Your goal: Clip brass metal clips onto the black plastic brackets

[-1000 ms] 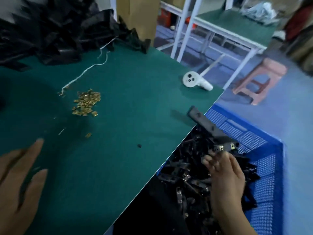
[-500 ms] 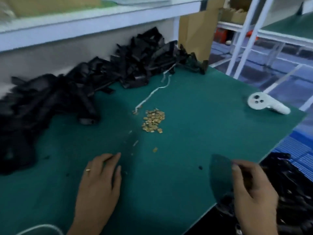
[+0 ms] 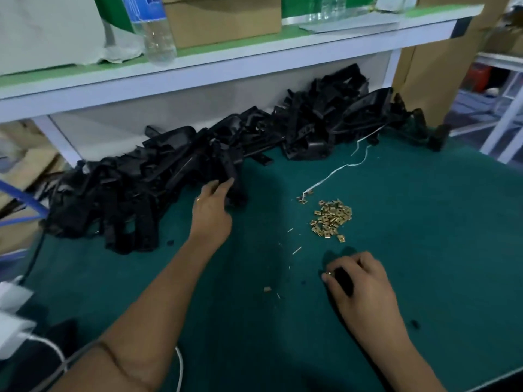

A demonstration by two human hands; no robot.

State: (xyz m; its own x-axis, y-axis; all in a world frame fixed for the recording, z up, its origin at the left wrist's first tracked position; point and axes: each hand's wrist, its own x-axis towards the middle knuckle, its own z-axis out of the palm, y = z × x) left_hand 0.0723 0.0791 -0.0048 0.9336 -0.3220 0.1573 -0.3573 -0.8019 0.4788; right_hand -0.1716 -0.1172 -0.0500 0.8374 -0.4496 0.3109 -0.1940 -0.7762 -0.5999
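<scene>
- Curled round a bracket (image 3: 230, 165) at the near edge of the bracket pile (image 3: 175, 171), my left hand (image 3: 210, 213) grips it.
- Near right, my right hand (image 3: 358, 281) closes over something small; a brassy glint shows at the fingertips, probably a clip, though I cannot be sure.
- Brass clips (image 3: 332, 219) lie heaped on the green mat (image 3: 424, 222), just beyond my right hand.
- Step in hand, as I judge it: fetching a bracket.
- Next I'd need to draw it clear of the tangle and bring both hands together.

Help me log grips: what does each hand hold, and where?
Left hand grips a black plastic bracket by its near end; right hand pinches a small brass metal clip.
</scene>
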